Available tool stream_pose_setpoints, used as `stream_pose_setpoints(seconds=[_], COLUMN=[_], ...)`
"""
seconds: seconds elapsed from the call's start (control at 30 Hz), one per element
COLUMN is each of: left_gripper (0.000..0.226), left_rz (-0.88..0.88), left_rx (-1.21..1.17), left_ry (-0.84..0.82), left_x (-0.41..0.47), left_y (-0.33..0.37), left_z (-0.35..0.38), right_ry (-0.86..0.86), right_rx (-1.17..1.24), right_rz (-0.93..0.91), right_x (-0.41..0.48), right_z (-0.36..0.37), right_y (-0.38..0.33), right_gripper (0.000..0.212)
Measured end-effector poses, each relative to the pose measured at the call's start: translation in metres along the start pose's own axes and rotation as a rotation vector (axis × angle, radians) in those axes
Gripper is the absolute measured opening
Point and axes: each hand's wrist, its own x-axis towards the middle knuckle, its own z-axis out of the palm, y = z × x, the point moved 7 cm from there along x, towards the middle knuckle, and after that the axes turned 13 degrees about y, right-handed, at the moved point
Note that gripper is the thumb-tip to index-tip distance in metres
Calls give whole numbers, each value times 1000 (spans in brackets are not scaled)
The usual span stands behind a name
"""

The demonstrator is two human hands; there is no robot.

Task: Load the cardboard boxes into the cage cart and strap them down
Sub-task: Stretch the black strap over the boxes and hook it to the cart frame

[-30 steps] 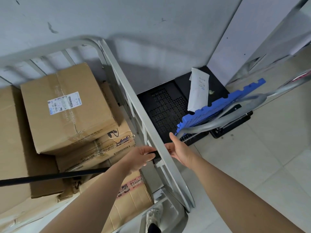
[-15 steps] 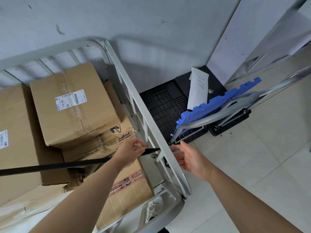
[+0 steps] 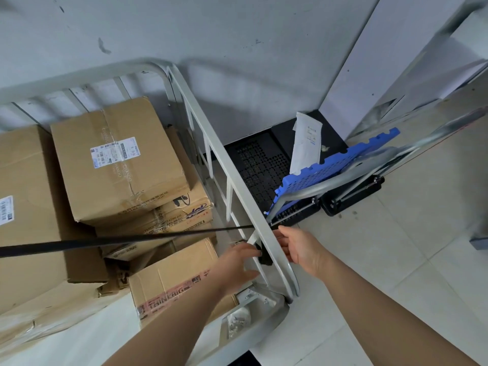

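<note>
The grey cage cart holds several stacked cardboard boxes: a labelled box on top, a large box at the left and a "THINKBIG" box low at the front. A black strap runs taut from the left edge across the boxes to the cart's side rail and wraps over it. My left hand is inside the cage and pinches the strap's black end piece under the rail. My right hand is outside the rail, its fingers curled in at the same end piece, fingertips hidden by the rail.
To the right of the cart, against the wall, a black perforated pallet lies on the floor with a blue plastic panel and a white packet leaning on it. A folded trolley handle crosses above them. Pale floor tiles lie to the right.
Both hands have moved down the side rail. The strap, half a second ago held at the rail by my left hand, now lies taut over the rail, with its end held below.
</note>
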Motion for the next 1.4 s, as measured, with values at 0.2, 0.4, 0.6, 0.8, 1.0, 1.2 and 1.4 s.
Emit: stream_pose_setpoints(seconds=[0.2,0.4,0.6,0.8,1.0,1.2,1.4], left_gripper=[32,30,35,34,31,24,26], left_rz=[-80,-281,-300,-313,-287,-279,-269], left_rx=[-126,-366,-276,-252,-319,-326,-263], left_ry=[-197,-179,-146,-74,37,5,2], left_x=[-5,-30,-62,-107,-152,-165,-152], left_y=[7,-20,-44,-76,-85,-88,-95], left_z=[13,-36,-96,-163,-189,-186,-180], right_ry=[39,20,312,391,25,53,120], right_rx=[-176,-160,-648,-808,-988,-1129,-1093], right_rz=[-158,-172,-362,-600,-668,-670,-624], right_x=[-3,-14,-25,-63,-104,-120,-119], right_z=[-2,4,2,45,150,171,145], right_y=[-4,-10,-34,-71,-60,-38,-26], right_gripper=[21,22,19,25,29,32,34])
